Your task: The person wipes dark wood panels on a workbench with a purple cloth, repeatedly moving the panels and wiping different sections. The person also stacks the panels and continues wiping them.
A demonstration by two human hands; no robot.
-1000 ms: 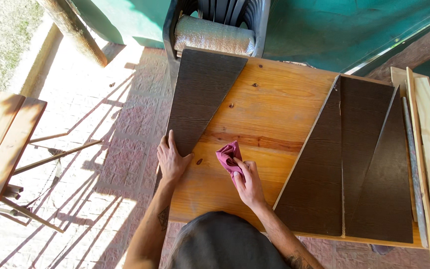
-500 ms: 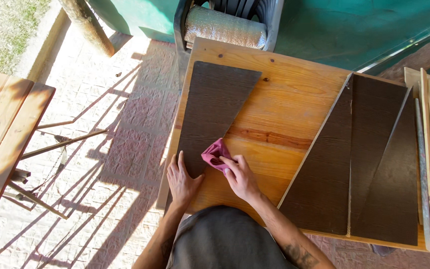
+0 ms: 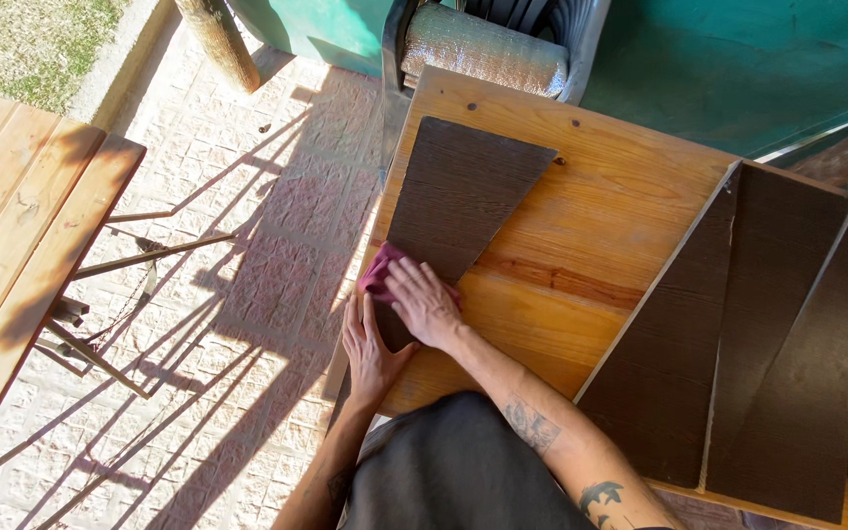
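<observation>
On the wooden counter [image 3: 581, 226], near its left edge, a dark tapered board [image 3: 453, 201] lies flat with its narrow end toward the person. The right hand [image 3: 426, 302] presses a pink cloth [image 3: 377, 275] onto that narrow end, fingers together and laid flat over the cloth rather than curled round it. The left hand [image 3: 370, 348] rests just beside it, palm down on the board's tip at the counter's edge, fingers extended and close together; it seems to grip nothing, though the right hand partly covers it. More dark tapered boards [image 3: 758, 344] lie side by side on the right of the counter. A slatted wooden bench [image 3: 22, 245] stands well apart to the left.
</observation>
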